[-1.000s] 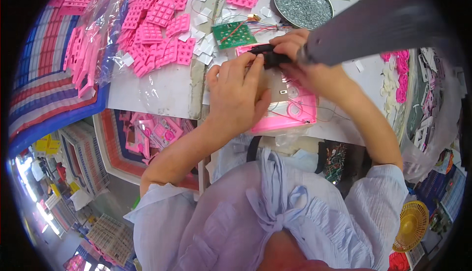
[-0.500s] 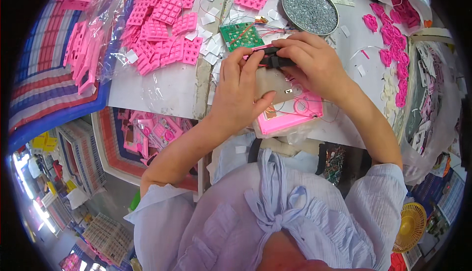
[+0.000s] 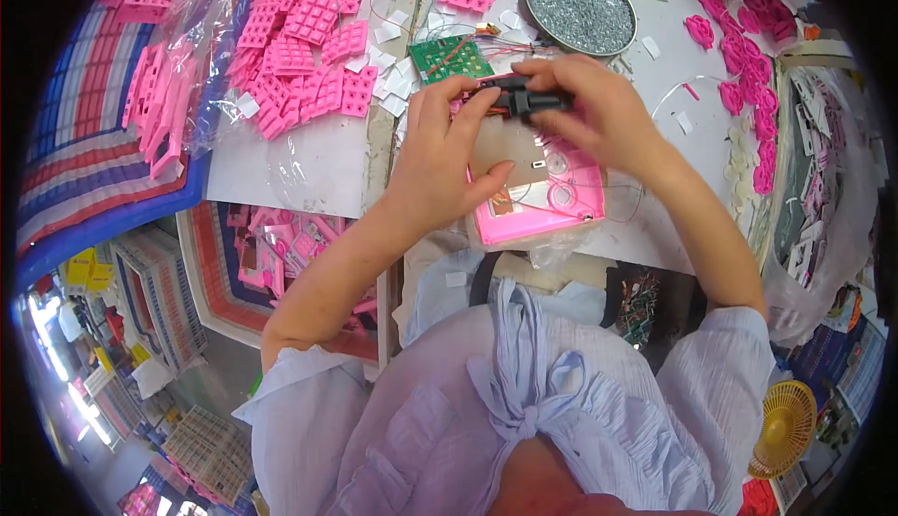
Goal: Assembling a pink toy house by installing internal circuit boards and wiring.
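Observation:
In front of me lies a shallow pink plastic casing (image 3: pixel 538 224) with a brown board (image 3: pixel 510 149), thin wires and a ring-shaped moulding inside. My right hand (image 3: pixel 608 123) pinches a black plastic part (image 3: pixel 538 102), blocky and shaped like a battery box, over the casing's far edge. My left hand (image 3: pixel 435 156) wraps the casing's left side, its fingers bent at the far edge by the part's left end and its thumb over the board. Just beyond sits a green circuit board (image 3: pixel 449 58) with wires. How the black part meets the casing is hidden by my fingers.
A round tin of small metal screws (image 3: pixel 582 11) stands at the far right. Pink keypad pieces (image 3: pixel 304 39) are heaped far left beside white paper bits (image 3: pixel 398 81). Pink rings (image 3: pixel 744 67) lie at right. A crate of pink parts (image 3: pixel 281 249) stands below the table's left edge.
The casing and both hands have shifted slightly left and away in the picture. My right fingers have opened up somewhat around the black part, showing more of its right end.

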Demonstrator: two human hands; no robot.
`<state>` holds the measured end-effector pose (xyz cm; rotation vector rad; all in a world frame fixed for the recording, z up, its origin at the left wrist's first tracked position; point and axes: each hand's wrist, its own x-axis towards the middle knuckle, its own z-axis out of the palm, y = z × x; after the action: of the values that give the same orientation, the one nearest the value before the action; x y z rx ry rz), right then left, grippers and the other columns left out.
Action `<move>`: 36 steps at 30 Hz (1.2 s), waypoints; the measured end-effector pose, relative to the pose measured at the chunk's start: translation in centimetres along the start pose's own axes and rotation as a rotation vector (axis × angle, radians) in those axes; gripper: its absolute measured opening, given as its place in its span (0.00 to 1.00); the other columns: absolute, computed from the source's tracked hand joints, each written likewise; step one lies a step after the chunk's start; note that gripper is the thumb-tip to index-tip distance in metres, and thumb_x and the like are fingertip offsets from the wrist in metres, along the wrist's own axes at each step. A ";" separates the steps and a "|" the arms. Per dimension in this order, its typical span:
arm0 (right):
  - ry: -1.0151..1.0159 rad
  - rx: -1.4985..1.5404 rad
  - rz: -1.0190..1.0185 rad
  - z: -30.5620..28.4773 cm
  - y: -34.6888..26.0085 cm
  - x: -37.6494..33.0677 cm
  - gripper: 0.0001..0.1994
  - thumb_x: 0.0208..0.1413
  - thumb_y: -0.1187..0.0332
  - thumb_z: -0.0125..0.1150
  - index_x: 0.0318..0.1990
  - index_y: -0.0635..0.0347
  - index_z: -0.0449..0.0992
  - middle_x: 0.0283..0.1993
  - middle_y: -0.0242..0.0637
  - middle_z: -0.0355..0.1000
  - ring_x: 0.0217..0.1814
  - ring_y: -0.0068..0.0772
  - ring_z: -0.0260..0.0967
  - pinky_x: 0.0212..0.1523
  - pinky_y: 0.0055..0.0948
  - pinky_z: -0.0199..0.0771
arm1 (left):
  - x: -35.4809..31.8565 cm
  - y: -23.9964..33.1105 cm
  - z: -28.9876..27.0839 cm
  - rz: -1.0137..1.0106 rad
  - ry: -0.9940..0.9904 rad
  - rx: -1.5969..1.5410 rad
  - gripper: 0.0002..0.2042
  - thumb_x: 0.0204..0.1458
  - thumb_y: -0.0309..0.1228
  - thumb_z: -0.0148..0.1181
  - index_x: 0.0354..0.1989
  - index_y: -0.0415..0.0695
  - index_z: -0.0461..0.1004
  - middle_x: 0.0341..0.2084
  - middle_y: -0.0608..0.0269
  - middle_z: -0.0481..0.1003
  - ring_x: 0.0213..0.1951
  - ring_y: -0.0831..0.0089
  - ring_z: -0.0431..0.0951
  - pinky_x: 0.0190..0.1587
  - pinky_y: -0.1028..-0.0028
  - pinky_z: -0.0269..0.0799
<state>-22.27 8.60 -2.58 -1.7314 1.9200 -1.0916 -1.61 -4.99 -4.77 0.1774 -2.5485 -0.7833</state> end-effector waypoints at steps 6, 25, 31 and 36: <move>-0.259 0.046 -0.039 -1.5 0.5 2.6 0.16 0.49 0.76 0.68 0.46 0.62 0.73 0.51 0.42 0.78 0.50 0.48 0.77 0.50 0.39 0.77 | 0.1 0.0 0.0 0.006 0.004 0.015 0.36 0.42 0.36 0.73 0.62 0.40 0.68 0.57 0.45 0.64 0.57 0.49 0.67 0.58 0.57 0.66; 0.088 -0.458 -0.302 0.0 0.4 -0.7 0.18 0.47 0.71 0.69 0.48 0.53 0.75 0.56 0.37 0.77 0.48 0.46 0.78 0.44 0.38 0.80 | 0.3 -0.4 0.1 0.010 0.026 -0.063 0.38 0.39 0.33 0.74 0.61 0.40 0.65 0.55 0.47 0.64 0.55 0.47 0.66 0.59 0.55 0.66; -0.065 -0.261 -0.016 -0.7 0.3 0.3 0.17 0.45 0.69 0.71 0.44 0.55 0.75 0.44 0.42 0.79 0.42 0.48 0.78 0.40 0.42 0.77 | 0.9 -0.5 -0.4 0.032 -0.029 -0.011 0.35 0.42 0.35 0.72 0.61 0.41 0.68 0.57 0.46 0.65 0.57 0.49 0.67 0.57 0.58 0.69; -0.280 -0.216 0.016 -2.5 -0.6 2.3 0.15 0.49 0.68 0.70 0.43 0.56 0.72 0.35 0.43 0.79 0.36 0.54 0.77 0.36 0.46 0.75 | 1.0 -0.4 -0.7 0.054 -0.033 0.007 0.33 0.41 0.35 0.71 0.59 0.41 0.71 0.56 0.47 0.68 0.56 0.48 0.69 0.58 0.57 0.68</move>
<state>-24.11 7.20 0.05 -1.8624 1.9243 -0.6136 -2.15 -5.93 -4.08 0.0987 -2.5760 -0.7627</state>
